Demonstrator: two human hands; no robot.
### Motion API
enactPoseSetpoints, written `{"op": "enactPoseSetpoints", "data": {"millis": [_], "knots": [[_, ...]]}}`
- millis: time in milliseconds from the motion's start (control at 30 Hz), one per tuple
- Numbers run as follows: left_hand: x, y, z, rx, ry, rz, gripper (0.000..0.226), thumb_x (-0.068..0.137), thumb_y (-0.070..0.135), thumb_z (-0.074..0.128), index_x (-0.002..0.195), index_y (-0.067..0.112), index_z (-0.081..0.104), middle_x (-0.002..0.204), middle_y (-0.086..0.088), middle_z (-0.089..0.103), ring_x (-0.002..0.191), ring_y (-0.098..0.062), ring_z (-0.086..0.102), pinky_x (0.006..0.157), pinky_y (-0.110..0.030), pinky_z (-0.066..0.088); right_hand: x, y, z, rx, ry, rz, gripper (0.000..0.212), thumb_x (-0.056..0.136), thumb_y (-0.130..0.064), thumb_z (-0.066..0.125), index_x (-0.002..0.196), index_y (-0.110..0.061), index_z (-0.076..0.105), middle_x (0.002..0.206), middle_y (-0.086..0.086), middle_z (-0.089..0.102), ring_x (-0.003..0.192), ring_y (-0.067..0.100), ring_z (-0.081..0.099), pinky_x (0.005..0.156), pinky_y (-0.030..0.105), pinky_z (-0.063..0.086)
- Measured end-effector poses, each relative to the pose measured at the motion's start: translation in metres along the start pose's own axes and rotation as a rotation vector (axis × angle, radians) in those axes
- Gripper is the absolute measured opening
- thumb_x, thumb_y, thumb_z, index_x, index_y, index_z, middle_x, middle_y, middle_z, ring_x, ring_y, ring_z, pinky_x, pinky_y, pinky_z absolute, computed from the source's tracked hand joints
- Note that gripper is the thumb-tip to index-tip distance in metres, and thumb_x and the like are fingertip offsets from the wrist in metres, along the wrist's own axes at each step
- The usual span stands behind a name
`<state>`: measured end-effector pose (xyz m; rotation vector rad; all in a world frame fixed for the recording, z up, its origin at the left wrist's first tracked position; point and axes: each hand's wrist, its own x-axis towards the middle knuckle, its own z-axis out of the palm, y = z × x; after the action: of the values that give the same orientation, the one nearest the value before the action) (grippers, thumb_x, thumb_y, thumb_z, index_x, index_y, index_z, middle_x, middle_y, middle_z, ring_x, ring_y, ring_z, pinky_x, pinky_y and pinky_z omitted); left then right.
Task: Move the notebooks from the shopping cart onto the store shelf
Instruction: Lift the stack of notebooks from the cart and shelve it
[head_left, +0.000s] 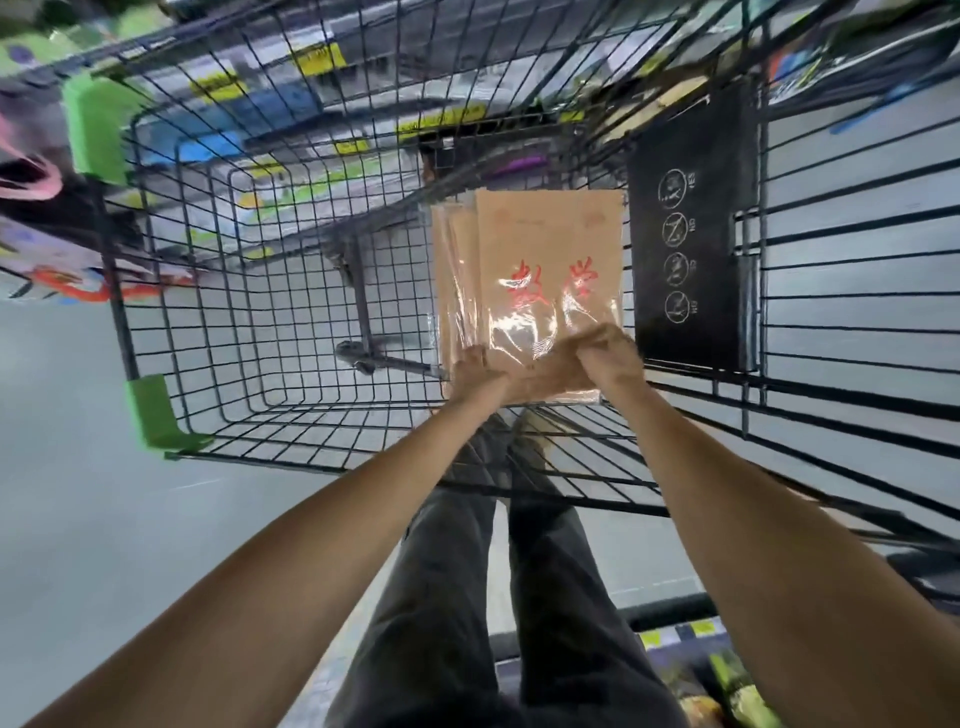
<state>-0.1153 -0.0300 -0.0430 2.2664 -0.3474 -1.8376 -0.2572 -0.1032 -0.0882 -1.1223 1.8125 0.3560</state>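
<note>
1. Your left hand (475, 366) and right hand (608, 353) cover the near edge of the notebooks (550, 249); whatever lies beneath them is hidden.
2. The lower notebooks show only slivers at the stack's 9 o'clock, so their count is unclear.
3. The store shelf (291, 101) at 11 o'clock is smeared and its tags are unreadable.
4. The shopping cart (117, 291) is cut off at 3 o'clock.

Notebooks (540, 280) in shopping cart (150, 410), toward right side; panel (691, 234) just right of them; store shelf (311, 88) behind cart.
</note>
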Motion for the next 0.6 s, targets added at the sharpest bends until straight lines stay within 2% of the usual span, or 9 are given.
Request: {"op": "enactPoseSetpoints", "data": {"millis": [33, 67, 133, 233, 300, 434, 534, 567, 600], "knots": [[0.001, -0.001, 0.0, 0.001, 0.011, 0.019, 0.077, 0.088, -0.007, 0.047, 0.151, 0.014, 0.007, 0.156, -0.009, 0.018, 0.076, 0.0, 0.048, 0.045, 0.002, 0.037, 0.0, -0.001, 0.002, -0.009, 0.027, 0.01, 0.036, 0.091, -0.023, 0.047, 0.122, -0.008, 0.056, 0.123, 0.013, 0.057, 0.116, 0.031, 0.053, 0.099, 0.041, 0.044], [0.009, -0.005, 0.0, 0.011, 0.026, 0.03, 0.076, 0.088, -0.006, 0.046, 0.151, 0.014, 0.009, 0.154, -0.009, 0.023, 0.077, -0.001, 0.051, 0.039, -0.003, 0.037, -0.003, -0.004, 0.002, -0.017, 0.06, 0.012, 0.034, 0.094, -0.024, 0.042, 0.121, -0.007, 0.057, 0.119, 0.014, 0.059, 0.115, 0.032, 0.055, 0.097, 0.039, 0.045], [0.016, -0.008, -0.002, -0.023, 0.069, 0.035, 0.066, 0.089, -0.002, 0.045, 0.147, 0.012, 0.017, 0.144, -0.005, 0.039, 0.085, -0.008, 0.059, 0.042, -0.008, 0.041, -0.006, -0.006, 0.005, -0.036, 0.105, 0.031, 0.037, 0.099, -0.026, 0.033, 0.121, -0.006, 0.055, 0.113, 0.015, 0.062, 0.112, 0.032, 0.057, 0.091, 0.035, 0.045], [0.02, -0.005, -0.013, 0.008, 0.121, -0.005, 0.046, 0.092, 0.005, 0.042, 0.136, 0.001, 0.03, 0.126, -0.012, 0.055, 0.065, -0.005, 0.052, 0.036, -0.005, 0.038, -0.011, -0.004, 0.006, 0.099, 0.085, 0.068, 0.033, 0.097, -0.02, 0.04, 0.125, -0.007, 0.053, 0.119, 0.013, 0.06, 0.114, 0.028, 0.056, 0.086, 0.025, 0.042], [0.022, -0.002, -0.024, 0.034, 0.173, -0.011, 0.043, 0.093, 0.007, 0.043, 0.135, 0.0, 0.037, 0.119, -0.015, 0.058, 0.059, -0.006, 0.046, 0.032, -0.01, 0.034, -0.013, -0.006, 0.006, 0.171, 0.058, 0.072, 0.034, 0.094, -0.016, 0.045, 0.126, -0.008, 0.053, 0.123, 0.011, 0.059, 0.115, 0.026, 0.055, 0.079, 0.02, 0.038], [0.024, 0.004, -0.046, 0.086, 0.163, 0.009, 0.036, 0.094, 0.021, 0.044, 0.126, 0.007, 0.051, 0.102, -0.004, 0.058, 0.072, -0.012, 0.052, 0.055, -0.024, 0.042, -0.017, -0.016, 0.007, 0.265, 0.037, 0.076, 0.037, 0.093, -0.017, 0.047, 0.129, -0.008, 0.052, 0.127, 0.012, 0.056, 0.118, 0.028, 0.051, 0.086, 0.025, 0.038], [0.015, 0.012, -0.053, 0.01, 0.157, 0.011, 0.038, 0.097, 0.027, 0.043, 0.129, 0.009, 0.049, 0.111, -0.006, 0.059, 0.097, -0.024, 0.057, 0.084, -0.035, 0.052, -0.025, -0.018, -0.001, 0.286, 0.042, 0.074, 0.034, 0.093, -0.017, 0.048, 0.124, -0.004, 0.054, 0.123, 0.014, 0.056, 0.117, 0.029, 0.052, 0.083, 0.025, 0.037], [0.009, 0.016, -0.054, -0.055, 0.15, 0.003, 0.035, 0.097, 0.024, 0.042, 0.129, 0.01, 0.047, 0.108, -0.004, 0.057, 0.096, -0.023, 0.055, 0.083, -0.036, 0.052, -0.028, -0.018, -0.005, 0.291, 0.038, 0.069, 0.034, 0.092, -0.018, 0.05, 0.123, -0.005, 0.055, 0.122, 0.013, 0.057, 0.115, 0.029, 0.052, 0.085, 0.025, 0.039], [0.0, 0.021, -0.054, -0.117, 0.144, 0.009, 0.029, 0.098, 0.022, 0.041, 0.125, 0.012, 0.046, 0.103, -0.003, 0.055, 0.091, -0.022, 0.054, 0.074, -0.034, 0.053, -0.035, -0.02, -0.013, 0.294, 0.042, 0.054, 0.035, 0.091, -0.022, 0.051, 0.122, -0.007, 0.056, 0.122, 0.012, 0.058, 0.114, 0.03, 0.053, 0.089, 0.027, 0.042]]}}
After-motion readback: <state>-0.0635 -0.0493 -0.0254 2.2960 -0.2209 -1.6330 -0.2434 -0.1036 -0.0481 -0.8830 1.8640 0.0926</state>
